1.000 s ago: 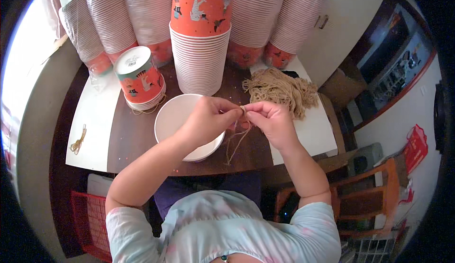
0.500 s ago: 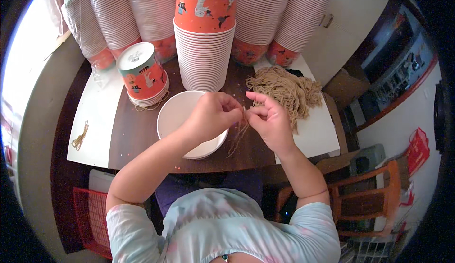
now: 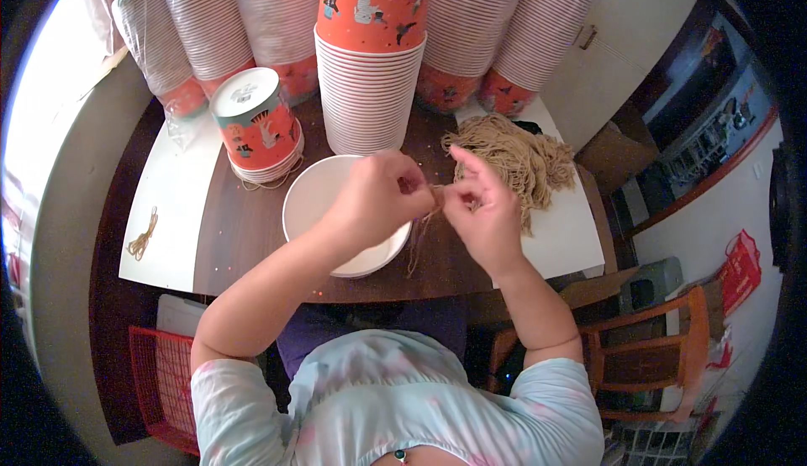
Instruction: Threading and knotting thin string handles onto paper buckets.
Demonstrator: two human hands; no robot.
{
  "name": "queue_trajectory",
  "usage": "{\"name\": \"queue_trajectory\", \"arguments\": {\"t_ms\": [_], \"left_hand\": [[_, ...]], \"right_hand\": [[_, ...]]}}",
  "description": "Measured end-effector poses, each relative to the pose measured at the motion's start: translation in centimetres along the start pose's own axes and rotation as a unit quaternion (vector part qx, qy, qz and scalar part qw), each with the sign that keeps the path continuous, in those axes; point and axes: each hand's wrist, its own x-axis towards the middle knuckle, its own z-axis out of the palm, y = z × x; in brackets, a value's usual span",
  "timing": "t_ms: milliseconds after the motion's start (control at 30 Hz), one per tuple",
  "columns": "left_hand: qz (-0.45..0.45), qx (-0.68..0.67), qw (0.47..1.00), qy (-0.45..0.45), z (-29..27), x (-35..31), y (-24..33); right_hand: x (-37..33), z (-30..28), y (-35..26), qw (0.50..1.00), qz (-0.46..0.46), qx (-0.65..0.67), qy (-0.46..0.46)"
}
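Observation:
In front of me, both hands meet over the right rim of a white paper bucket (image 3: 313, 201) whose mouth faces up. My left hand (image 3: 378, 201) is closed in a pinch on a thin tan string. Opposite it, my right hand (image 3: 487, 218) pinches the same string between thumb and curled fingers, with its index finger raised. Loose ends of the string (image 3: 413, 252) dangle below the fingertips beside the bucket. Whether the string is knotted or looped is too small to tell. A heap of tan strings (image 3: 517, 159) lies just beyond my right hand.
A tall stack of paper buckets (image 3: 366, 96) rises behind the white one. A shorter upside-down orange stack (image 3: 261, 134) stands left, string around its base. Wrapped bucket stacks (image 3: 214, 29) line the back. A small string bundle (image 3: 143, 235) lies far left; a wooden chair (image 3: 643, 352) stands right.
My left fingers have curled in more, and my right index finger has lifted slightly. Both hands still pinch the string. The whole view has shifted a little.

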Motion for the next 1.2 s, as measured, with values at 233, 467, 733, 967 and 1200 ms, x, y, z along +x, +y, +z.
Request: {"name": "queue_trajectory", "arguments": {"t_ms": [233, 467, 733, 967, 1200], "left_hand": [[-0.119, -0.333, 0.929, 0.112, -10.7, -0.3, 0.1], [-0.079, -0.403, 0.899, 0.151, -15.2, -2.8, 0.9], [-0.149, -0.243, 0.955, -0.082, -10.6, -2.1, 4.7], [-0.105, -0.183, 0.97, -0.123, -10.3, -2.4, 6.8], [-0.188, -0.148, 0.96, -0.145, -12.7, -6.4, 3.4]], "right_hand": [[1.9, -6.0, 7.9, 0.897, 0.12, -0.425, -0.015], [1.5, -9.8, 12.9, 0.751, 0.268, -0.593, -0.111], [3.0, -3.5, -3.9, 0.975, -0.065, 0.101, -0.188], [5.0, -0.2, -9.1, 0.88, 0.127, 0.295, -0.349], [5.5, -5.0, -5.5, 0.952, 0.075, 0.249, -0.16]]}}
